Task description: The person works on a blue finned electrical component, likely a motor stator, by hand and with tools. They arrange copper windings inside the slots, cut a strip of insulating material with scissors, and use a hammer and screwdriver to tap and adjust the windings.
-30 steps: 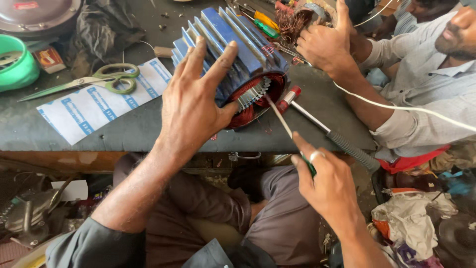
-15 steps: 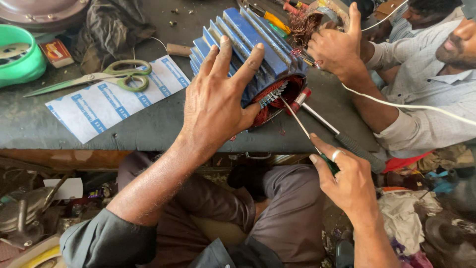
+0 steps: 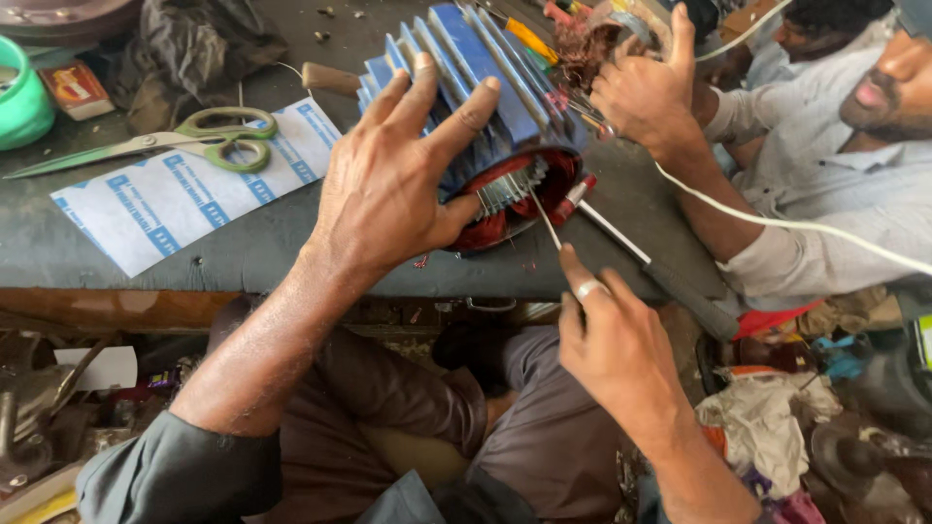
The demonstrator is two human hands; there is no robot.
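A blue finned motor housing lies on its side on the dark workbench, its open end with red-lined winding slots facing me. My left hand is spread over the housing and grips it from the top. My right hand is below the bench edge and pinches a thin pale strip whose tip reaches into the slots. A red-handled screwdriver lies just right of the open end.
Green-handled scissors lie on a blue-and-white printed sheet at left. A green bowl sits at the far left edge. A co-worker in a grey shirt sits at right, a hand on copper windings behind the housing.
The view has shifted closer. My right hand has risen toward the bench edge, bringing the strip's tip up to the slots. My left hand stays on the housing.
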